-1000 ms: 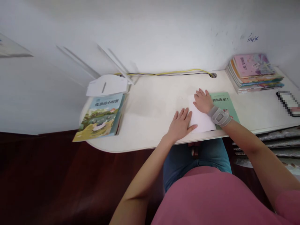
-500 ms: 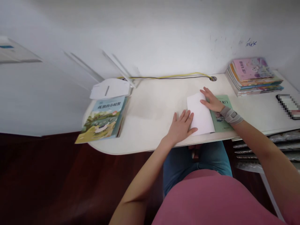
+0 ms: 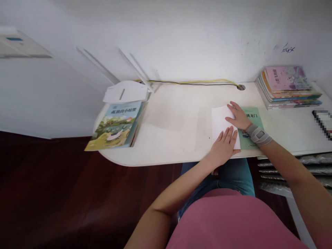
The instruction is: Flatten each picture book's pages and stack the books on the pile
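A white sheet of paper (image 3: 219, 121) lies over the left part of a green book (image 3: 251, 119) near the front edge of the white desk (image 3: 176, 131). My left hand (image 3: 224, 147) lies flat on the sheet's lower part, fingers stretched out. My right hand (image 3: 240, 116), with a grey band on its wrist, rests flat on the sheet's right edge where it meets the green book, fingers spread.
A picture book (image 3: 115, 126) overhangs the desk's left edge, with a white router (image 3: 126, 92) behind it. A stack of books (image 3: 287, 88) stands at the back right, a phone (image 3: 324, 121) beside it. Yellow and black cables (image 3: 197, 82) run along the wall.
My left hand has slid right from the bare desk onto the white sheet. My right hand has stayed on the sheet's right edge. The view has shifted a little.
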Action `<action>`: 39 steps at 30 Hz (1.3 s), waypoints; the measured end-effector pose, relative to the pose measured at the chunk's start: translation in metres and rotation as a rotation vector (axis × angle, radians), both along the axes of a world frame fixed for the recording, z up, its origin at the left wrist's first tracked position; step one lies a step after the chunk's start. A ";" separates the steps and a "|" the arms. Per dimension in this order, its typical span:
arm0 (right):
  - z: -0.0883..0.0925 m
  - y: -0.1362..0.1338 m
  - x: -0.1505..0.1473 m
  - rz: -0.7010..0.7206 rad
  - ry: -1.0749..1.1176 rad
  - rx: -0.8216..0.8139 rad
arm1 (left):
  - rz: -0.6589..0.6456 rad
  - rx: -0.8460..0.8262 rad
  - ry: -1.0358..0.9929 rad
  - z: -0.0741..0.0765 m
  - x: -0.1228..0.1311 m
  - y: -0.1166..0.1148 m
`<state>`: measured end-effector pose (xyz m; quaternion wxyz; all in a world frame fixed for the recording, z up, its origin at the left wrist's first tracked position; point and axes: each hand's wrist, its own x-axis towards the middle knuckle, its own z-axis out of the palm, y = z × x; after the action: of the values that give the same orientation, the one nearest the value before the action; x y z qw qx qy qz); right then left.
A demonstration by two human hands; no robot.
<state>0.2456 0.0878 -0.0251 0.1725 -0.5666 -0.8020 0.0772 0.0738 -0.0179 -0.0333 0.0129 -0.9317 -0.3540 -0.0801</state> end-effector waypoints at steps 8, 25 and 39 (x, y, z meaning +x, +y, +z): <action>0.003 -0.004 -0.006 0.019 -0.080 -0.019 | 0.005 0.017 0.018 0.003 -0.012 -0.001; 0.002 -0.005 -0.007 0.106 -0.090 -0.077 | -0.070 -0.013 0.016 0.008 -0.013 -0.009; -0.003 -0.009 -0.005 0.310 -0.176 0.001 | -0.029 -0.100 0.085 0.015 -0.026 -0.013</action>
<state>0.2406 0.0790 -0.0278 0.0881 -0.4405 -0.8919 0.0524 0.0475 -0.0307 -0.0185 -0.0198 -0.9389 -0.3429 -0.0231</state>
